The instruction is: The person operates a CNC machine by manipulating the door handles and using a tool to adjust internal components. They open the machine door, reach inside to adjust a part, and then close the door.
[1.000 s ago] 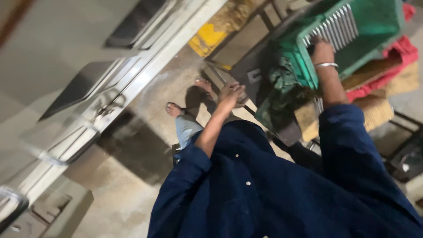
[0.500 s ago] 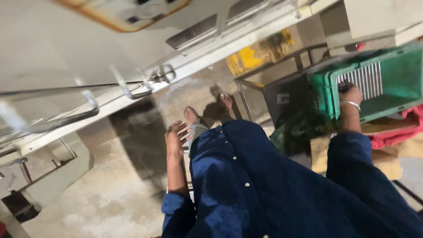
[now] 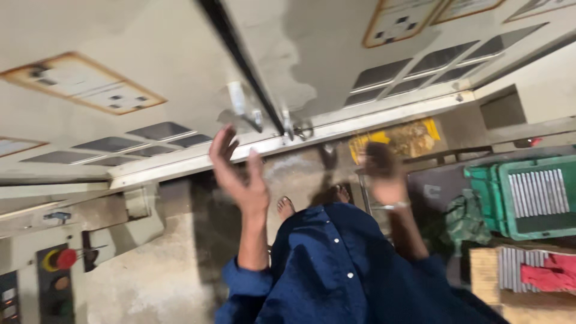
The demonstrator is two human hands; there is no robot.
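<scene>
Head view shows us both bare hands raised toward the grey machine doors (image 3: 180, 66). Our left hand (image 3: 240, 174) is open, fingers spread and palm turned inward, holding nothing; it hangs just below the door handles (image 3: 264, 117) at the dark seam between the two doors, not touching them. Our right hand (image 3: 384, 177), blurred and wearing a thin bracelet (image 3: 390, 206), is also raised and near the handles; we cannot tell whether its fingers are curled or loose, and nothing shows in it. Both sleeves are dark blue. To the right, well apart from the hands, stands a green crate (image 3: 516, 198) holding ribbed metal parts (image 3: 537, 192), with a red cloth (image 3: 549, 277) below.
</scene>
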